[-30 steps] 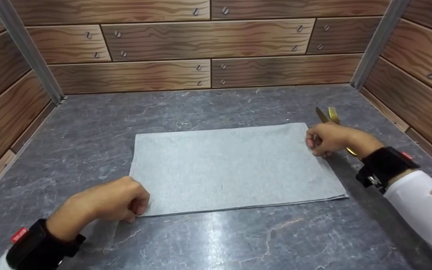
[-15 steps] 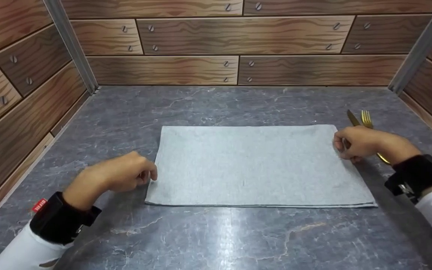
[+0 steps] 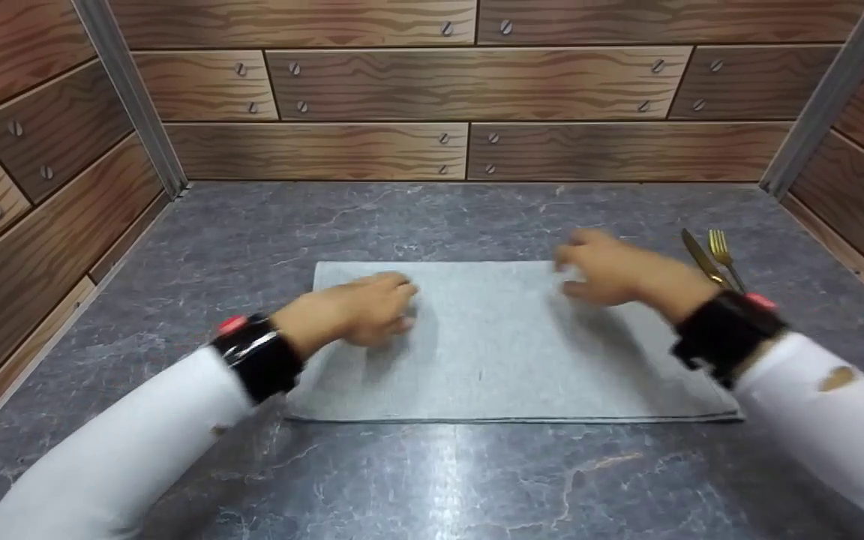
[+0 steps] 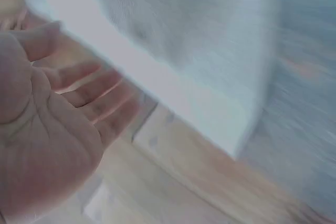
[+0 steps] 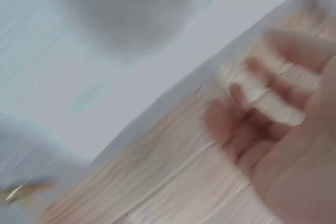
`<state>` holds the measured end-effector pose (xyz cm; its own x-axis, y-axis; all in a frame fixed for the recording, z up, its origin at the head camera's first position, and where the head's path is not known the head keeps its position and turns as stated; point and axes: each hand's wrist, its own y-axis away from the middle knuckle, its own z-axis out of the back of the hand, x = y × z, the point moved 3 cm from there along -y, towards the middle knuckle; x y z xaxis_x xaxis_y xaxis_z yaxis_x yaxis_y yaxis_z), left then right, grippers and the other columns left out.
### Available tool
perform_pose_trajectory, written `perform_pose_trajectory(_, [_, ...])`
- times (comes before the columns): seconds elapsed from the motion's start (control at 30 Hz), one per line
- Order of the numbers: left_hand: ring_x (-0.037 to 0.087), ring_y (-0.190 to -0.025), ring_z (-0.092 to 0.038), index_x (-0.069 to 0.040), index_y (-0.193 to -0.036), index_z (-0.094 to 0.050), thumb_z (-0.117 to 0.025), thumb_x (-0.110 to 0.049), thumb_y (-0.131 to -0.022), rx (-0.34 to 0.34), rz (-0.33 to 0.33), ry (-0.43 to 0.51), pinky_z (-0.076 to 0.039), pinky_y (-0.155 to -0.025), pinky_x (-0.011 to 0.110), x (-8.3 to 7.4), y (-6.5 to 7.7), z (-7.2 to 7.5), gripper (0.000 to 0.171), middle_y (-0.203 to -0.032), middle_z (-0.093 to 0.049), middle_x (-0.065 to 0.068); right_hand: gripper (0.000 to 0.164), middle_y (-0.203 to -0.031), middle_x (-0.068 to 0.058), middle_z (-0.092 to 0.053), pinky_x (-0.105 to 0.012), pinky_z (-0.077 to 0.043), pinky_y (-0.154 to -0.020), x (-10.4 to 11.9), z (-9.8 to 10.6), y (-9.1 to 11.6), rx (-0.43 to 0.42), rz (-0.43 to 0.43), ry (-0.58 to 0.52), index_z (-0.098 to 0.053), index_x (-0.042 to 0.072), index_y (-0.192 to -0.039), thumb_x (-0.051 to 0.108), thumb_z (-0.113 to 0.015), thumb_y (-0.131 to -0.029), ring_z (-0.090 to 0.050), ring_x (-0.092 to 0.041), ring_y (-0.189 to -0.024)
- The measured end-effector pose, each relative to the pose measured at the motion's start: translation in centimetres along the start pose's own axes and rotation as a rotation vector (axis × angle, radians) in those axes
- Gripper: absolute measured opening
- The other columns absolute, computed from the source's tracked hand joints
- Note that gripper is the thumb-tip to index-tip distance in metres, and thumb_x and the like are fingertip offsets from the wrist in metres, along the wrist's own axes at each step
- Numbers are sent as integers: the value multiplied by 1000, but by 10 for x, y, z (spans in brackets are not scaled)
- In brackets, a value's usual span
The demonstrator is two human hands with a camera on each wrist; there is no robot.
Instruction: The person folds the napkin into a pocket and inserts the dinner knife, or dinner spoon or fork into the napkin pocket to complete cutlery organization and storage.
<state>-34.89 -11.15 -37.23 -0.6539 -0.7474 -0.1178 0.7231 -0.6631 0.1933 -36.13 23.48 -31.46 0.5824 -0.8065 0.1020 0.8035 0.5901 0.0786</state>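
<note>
A light grey-blue folded cloth (image 3: pixel 477 360) lies flat on the grey marbled table, its layered edge toward the front. Over its left part hovers my left hand (image 3: pixel 368 307), casting a shadow on the fabric; the left wrist view shows the palm and loosely spread fingers (image 4: pixel 107 90) with nothing in them. My right hand (image 3: pixel 608 270) is above the cloth's far right part, blurred by motion, a shadow below it. In the right wrist view its fingers (image 5: pixel 223 121) are loosely bent and hold nothing.
A gold knife (image 3: pixel 700 253) and a gold fork (image 3: pixel 722 251) lie right of the cloth, their handles partly hidden behind the right wrist. Wood-patterned walls (image 3: pixel 469 82) enclose the table (image 3: pixel 252 217) at the back and both sides.
Both hands have left the cloth's side edges and moved inward above it. Before, the left hand was at the left edge and the right hand at the right edge. The cloth lies flat throughout.
</note>
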Motion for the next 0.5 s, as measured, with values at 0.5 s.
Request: perform_pose_trajectory(0.5, [35, -188, 7, -1, -187, 0, -38, -53, -127, 213, 137, 17, -2, -154, 56, -42, -59, 13, 89, -199, 9, 19, 79, -193, -36, -12, -79, -19, -145, 40, -24, -35, 163, 84, -131, -21, -1, -184, 33, -56, -122, -16, -61, -180])
